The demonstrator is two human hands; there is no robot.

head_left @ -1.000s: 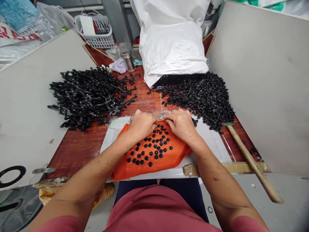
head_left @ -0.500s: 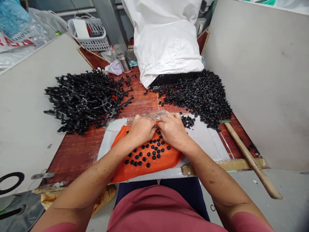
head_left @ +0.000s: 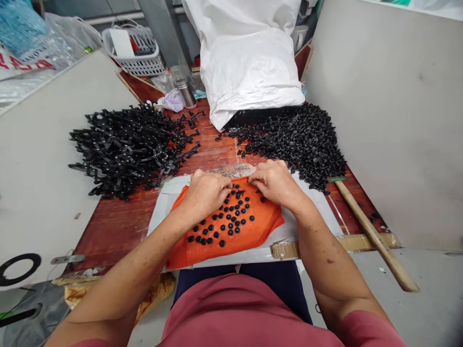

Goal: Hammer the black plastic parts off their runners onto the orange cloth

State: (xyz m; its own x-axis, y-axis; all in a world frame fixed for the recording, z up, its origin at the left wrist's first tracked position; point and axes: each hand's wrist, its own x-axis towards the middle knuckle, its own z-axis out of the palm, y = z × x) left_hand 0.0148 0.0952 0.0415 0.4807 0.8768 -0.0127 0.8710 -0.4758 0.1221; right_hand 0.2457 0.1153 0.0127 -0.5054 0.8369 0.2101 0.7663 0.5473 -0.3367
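Right hand (head_left: 277,183) shifted outward, orange cloth (head_left: 265,220), round pieces (head_left: 230,232)

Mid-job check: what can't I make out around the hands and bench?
- Head view: what, if anything, the left hand and right hand pinch; fingers cover it.
- Head view: orange cloth beneath the left forearm; the arm hides it.
- Head view: fine detail on the black buttons; too small.
- Head view: top of the white sack; cut off by the upper edge.
- Head view: much inside the gray basket; its wall and white card block it.
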